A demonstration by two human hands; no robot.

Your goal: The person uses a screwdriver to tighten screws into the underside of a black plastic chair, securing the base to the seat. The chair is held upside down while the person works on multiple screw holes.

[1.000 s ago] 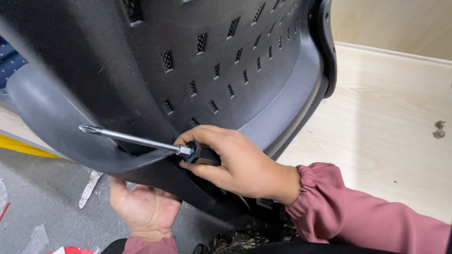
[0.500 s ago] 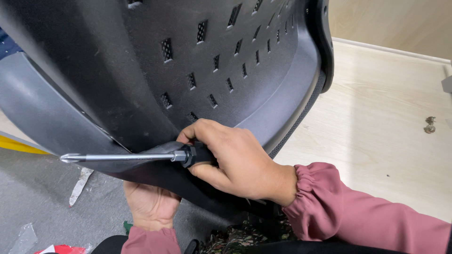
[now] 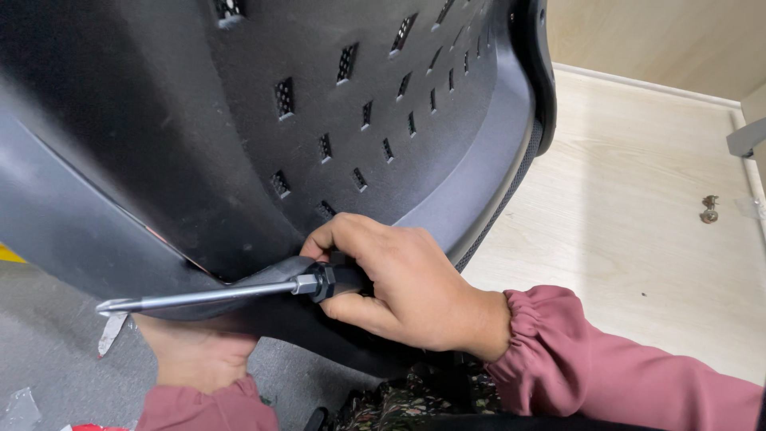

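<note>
A large black plastic chair shell [image 3: 263,120] with rows of small slots fills most of the head view, tilted up in front of me. My right hand [image 3: 399,287] is closed around the black handle of a screwdriver [image 3: 215,296]. Its long metal shaft lies almost level and points left across the shell's lower edge. My left hand [image 3: 195,351] reaches under that lower edge and presses against the shell's underside; its fingers are hidden behind the plastic. Both arms wear pink sleeves.
A light wooden floor [image 3: 638,215] lies to the right, with a small metal fitting [image 3: 708,209] on it. Grey floor [image 3: 48,359] with scraps of clear plastic wrap [image 3: 20,409] shows at lower left. A grey object's corner [image 3: 746,137] juts in at the right edge.
The screwdriver's tip has swung from pointing up-left to nearly level and lower. My right hand has shifted slightly down with it. My left hand stays under the shell.
</note>
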